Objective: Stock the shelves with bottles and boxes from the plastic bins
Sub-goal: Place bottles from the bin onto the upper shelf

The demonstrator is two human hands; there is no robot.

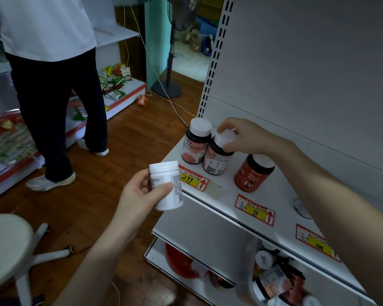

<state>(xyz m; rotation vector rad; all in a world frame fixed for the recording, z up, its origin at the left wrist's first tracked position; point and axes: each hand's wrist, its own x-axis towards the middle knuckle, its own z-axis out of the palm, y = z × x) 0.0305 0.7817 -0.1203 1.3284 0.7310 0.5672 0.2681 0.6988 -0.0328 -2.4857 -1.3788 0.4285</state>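
Left hand, lower centre of frame: it is raised on a bare forearm that enters from the bottom edge. A white bottle is gripped round its body, the thumb laid across the printed label and the fingers curled behind. The bottle is held in the air, cap up and slightly tilted, just left of the shelf's front corner and not resting on it.

Right hand, centre right: the forearm is stretched in from the right edge across the white shelf, with the wrist bent downward. The white cap of a dark bottle is grasped from above by curled fingers and thumb. This bottle is seen leaning left, its side touching a second dark bottle that stands upright at the shelf's left end. An orange bottle marked "Fe" stands upright just right of the pair, its cap partly covered by the right wrist.

Yellow-and-red price tags are fixed along the shelf's sloped front lip.

Lower right: more bottles are seen jumbled on the tier below, too blurred for detail.

Upper left: another person in a white top and dark trousers is seen standing on the wood floor. A round stool is noted at lower left, and a pedestal fan at top centre.
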